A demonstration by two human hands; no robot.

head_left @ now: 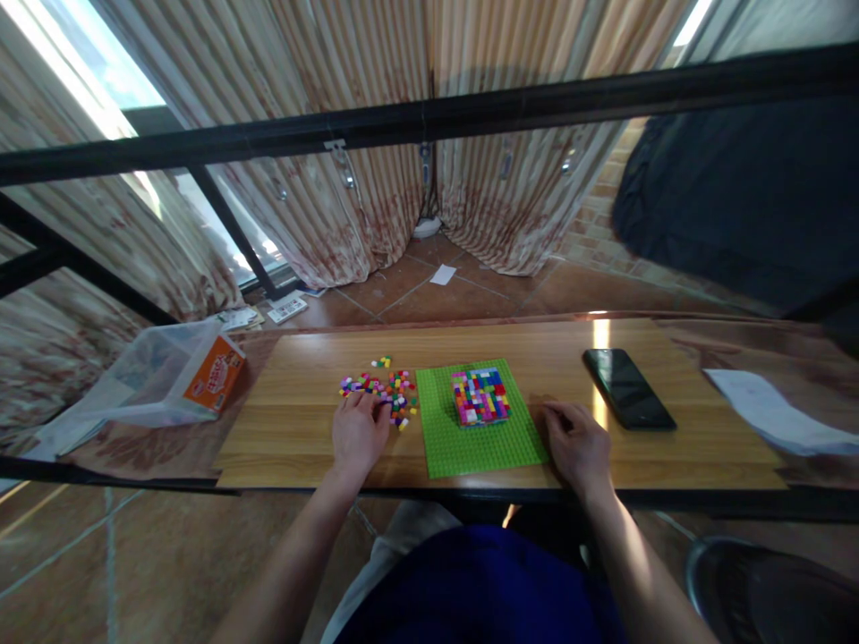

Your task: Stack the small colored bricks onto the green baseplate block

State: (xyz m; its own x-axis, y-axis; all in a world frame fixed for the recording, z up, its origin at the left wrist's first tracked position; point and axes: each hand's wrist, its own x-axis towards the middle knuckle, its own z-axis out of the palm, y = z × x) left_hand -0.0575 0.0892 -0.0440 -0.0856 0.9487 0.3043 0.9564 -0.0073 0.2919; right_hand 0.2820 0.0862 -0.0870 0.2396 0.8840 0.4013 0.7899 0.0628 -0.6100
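Note:
A square block built of small multicoloured toy bricks (481, 397) stands on the green baseplate (439, 443), towards its upper right. To the left of the plate lies a loose pile of small bricks (395, 386) in many colours. My left hand (361, 434) is at the near edge of that pile, its fingers bent and closed; whatever is between the fingertips is hidden. Beside the plate's right edge, my right hand (578, 443) rests on the table with its fingers curled in, and nothing shows in them.
A black phone (629, 389) lies on the wooden board (301, 358), right of my right hand. At the left stands a clear plastic box (165, 358) with an orange label. White paper (782, 411) lies at the far right. A dark metal bar (470, 112) crosses beyond the table.

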